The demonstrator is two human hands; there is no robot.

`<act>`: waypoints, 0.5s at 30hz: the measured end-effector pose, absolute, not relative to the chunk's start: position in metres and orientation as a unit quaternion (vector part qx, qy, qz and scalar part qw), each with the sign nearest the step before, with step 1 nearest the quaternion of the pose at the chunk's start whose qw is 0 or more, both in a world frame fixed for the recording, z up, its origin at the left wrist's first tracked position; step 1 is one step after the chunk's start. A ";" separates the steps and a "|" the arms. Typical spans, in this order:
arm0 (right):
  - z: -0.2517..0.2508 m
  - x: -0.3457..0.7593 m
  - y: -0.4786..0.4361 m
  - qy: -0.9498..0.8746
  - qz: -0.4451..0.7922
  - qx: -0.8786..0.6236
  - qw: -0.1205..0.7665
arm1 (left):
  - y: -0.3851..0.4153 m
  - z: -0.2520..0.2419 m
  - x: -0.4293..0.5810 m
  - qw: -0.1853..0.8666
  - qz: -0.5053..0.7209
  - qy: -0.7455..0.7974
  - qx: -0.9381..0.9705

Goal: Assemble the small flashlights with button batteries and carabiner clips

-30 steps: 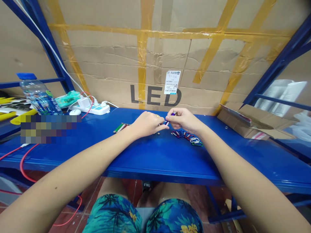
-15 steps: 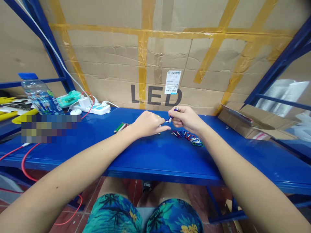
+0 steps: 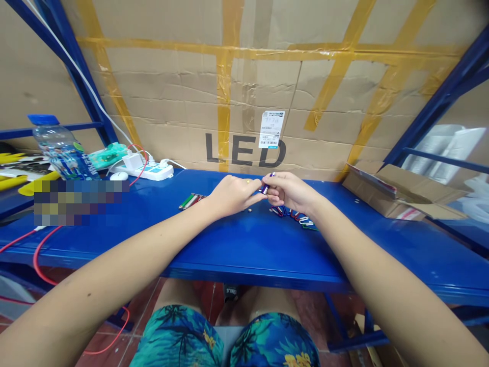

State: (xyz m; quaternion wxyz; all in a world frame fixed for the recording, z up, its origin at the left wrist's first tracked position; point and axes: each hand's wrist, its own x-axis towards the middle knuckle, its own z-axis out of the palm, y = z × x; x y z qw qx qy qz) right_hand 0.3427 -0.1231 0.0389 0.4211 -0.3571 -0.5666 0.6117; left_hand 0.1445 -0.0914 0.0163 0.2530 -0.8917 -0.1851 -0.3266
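Observation:
My left hand [image 3: 236, 194] and my right hand [image 3: 289, 191] meet above the blue table. Between their fingertips is a small purple tube [image 3: 265, 188] with a pale mark, standing at a tilt. My right thumb and fingers pinch it, and my left thumb and fingertips close on its left side. Part of it is hidden by the fingers. Under my right hand several coloured carabiners [image 3: 292, 213] lie in a curved row. Beside my left forearm lie several slim green, silver and red tubes [image 3: 188, 201], partly covered by the arm. A tiny round piece [image 3: 249, 210] rests below my left hand.
A water bottle [image 3: 63, 148] and a white power strip [image 3: 153, 170] with cables stand at the left. An open cardboard box [image 3: 385, 196] sits at the right. Behind the table [image 3: 244, 250] rises a large taped carton [image 3: 171, 102]. Red cables hang over the left front edge.
My right hand has moved slightly left and down, bringing the purple tube against my left fingertips. The gap between the hands has closed. My right hand now covers more of the carabiner row.

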 end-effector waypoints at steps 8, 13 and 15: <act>0.039 0.346 -0.119 -0.522 0.644 -0.353 0.433 | -0.091 0.015 0.148 0.222 -0.370 -0.160 -0.887; 0.040 0.345 -0.121 -0.511 0.652 -0.351 0.436 | -0.093 0.016 0.149 0.242 -0.384 -0.145 -0.879; 0.039 0.345 -0.120 -0.507 0.660 -0.344 0.435 | -0.095 0.017 0.149 0.261 -0.383 -0.138 -0.875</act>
